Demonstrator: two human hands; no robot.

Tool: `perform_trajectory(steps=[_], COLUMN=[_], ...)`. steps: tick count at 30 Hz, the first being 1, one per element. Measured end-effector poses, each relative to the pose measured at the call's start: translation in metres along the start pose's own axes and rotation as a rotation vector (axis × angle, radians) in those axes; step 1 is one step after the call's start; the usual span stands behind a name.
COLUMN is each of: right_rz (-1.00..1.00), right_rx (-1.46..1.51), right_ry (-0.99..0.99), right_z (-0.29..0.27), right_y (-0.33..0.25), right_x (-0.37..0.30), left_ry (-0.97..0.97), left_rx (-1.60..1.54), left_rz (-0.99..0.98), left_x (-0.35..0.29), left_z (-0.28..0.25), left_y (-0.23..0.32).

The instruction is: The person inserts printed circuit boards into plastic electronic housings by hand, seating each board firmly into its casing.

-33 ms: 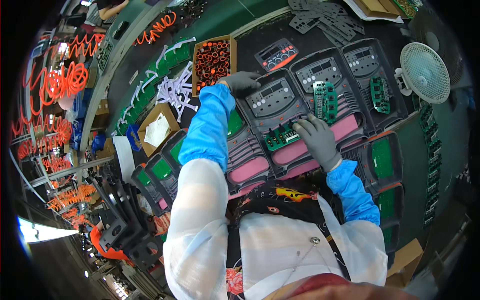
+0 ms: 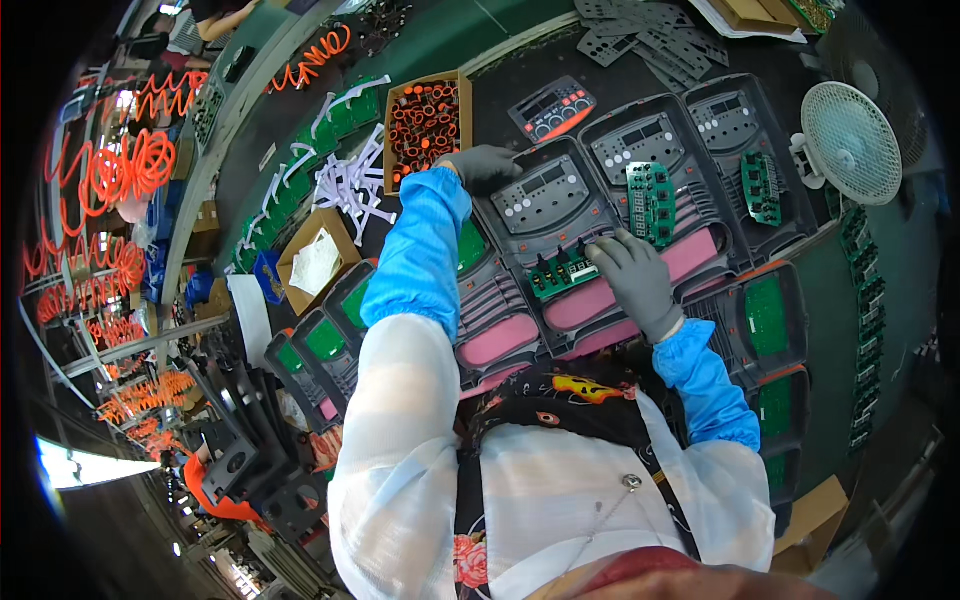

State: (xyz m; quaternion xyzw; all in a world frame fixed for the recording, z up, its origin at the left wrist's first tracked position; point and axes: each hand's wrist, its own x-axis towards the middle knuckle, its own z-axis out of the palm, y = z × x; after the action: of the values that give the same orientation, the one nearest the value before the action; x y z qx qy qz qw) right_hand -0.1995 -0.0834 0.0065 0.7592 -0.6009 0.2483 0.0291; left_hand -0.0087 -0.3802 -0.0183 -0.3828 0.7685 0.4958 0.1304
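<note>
My right hand, in a grey glove, pinches the right end of a green circuit board with black parts and a white display. The board is tilted over the lower part of a grey plastic housing, above its pink panel. At that housing's upper left corner, my left hand, also gloved, has its fingers closed over the rim; the fingertips are partly hidden. Another green circuit board lies in the housing to the right, and a third board in the one beyond.
Left of the housings stands a carton of black and orange parts, beside white ribbon cables. A small fan is at the right. Grey flat panels are piled at the back; more boards line the right edge.
</note>
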Motion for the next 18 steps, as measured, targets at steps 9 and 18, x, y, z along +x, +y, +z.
perform_trajectory(steps=[9, 18], right_rz=[0.047, -0.008], right_rx=[0.065, 0.095], right_ry=[-0.007, -0.002], right_z=[-0.003, -0.024], right_y=[-0.001, -0.013], right_x=[0.027, 0.053], left_ry=[-0.078, 0.049], left_rx=[-0.195, -0.381], left_rz=[-0.006, 0.184], left_x=[-0.027, -0.142], left_z=[0.003, 0.022], left_y=[0.031, 0.082])
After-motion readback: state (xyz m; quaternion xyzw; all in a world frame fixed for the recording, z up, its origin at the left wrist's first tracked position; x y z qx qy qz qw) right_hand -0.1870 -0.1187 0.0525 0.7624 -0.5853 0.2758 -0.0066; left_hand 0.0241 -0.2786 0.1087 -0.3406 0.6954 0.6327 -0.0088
